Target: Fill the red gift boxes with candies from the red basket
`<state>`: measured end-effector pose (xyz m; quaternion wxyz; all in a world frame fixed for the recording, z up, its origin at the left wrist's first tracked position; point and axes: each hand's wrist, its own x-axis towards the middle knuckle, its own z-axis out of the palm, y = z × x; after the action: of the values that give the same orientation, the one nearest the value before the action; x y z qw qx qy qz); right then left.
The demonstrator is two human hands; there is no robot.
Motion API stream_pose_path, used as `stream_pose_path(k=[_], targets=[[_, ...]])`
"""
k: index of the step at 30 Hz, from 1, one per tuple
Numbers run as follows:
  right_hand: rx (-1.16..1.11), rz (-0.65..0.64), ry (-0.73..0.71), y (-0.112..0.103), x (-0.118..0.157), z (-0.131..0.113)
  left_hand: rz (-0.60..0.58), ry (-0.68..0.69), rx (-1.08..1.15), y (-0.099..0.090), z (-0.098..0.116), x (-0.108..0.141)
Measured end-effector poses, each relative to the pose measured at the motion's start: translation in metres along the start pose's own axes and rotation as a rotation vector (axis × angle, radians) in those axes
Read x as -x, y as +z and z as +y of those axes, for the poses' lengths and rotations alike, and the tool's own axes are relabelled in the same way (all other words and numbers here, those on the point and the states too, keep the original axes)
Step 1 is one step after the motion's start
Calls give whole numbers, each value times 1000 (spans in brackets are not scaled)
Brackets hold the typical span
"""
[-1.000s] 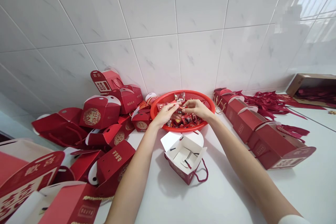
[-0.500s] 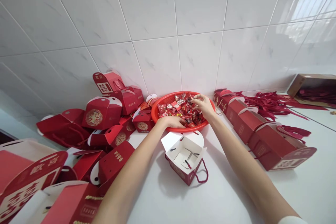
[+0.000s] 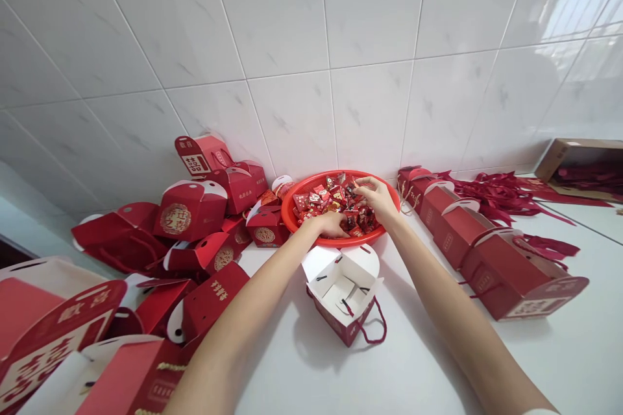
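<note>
Both hands reach into a red plastic basket (image 3: 292, 211) of red-wrapped candies (image 3: 321, 196) against the tiled wall. My left hand (image 3: 333, 224) is low at the front of the pile, its fingers curled down among the candies; whatever they hold is hidden. Over the right part of the pile, my right hand (image 3: 376, 198) has its fingers bent onto the wrappers, and its fingertips are too small to read. Just in front of the basket stands an open red box with a white inside (image 3: 341, 285), its dark red cord handle (image 3: 377, 331) hanging over the right side.
Many red gift boxes (image 3: 189, 207) are heaped on the left. Several closed red boxes (image 3: 516, 272) form a row on the right, beside dark red ribbons (image 3: 496, 194). A brown carton (image 3: 555, 162) lies at the far right by the wall.
My left hand has moved a little right and up, deeper into the candy pile. My right hand has stayed nearly in place over the candies.
</note>
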<state>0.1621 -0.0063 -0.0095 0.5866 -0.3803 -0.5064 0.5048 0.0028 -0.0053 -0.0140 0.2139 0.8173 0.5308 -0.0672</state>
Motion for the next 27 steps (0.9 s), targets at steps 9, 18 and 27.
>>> stream_pose_path(k=[9, 18, 27], targets=[[3, -11, -7, 1, 2, -1, 24, -1, -2, 1, 4, 1], [-1, -18, -22, 2, 2, 0, -15, 110, 108, 3, -1, -2], [2, -29, -9, 2, 2, 2, -58, 110, 138, 6, -1, -5]])
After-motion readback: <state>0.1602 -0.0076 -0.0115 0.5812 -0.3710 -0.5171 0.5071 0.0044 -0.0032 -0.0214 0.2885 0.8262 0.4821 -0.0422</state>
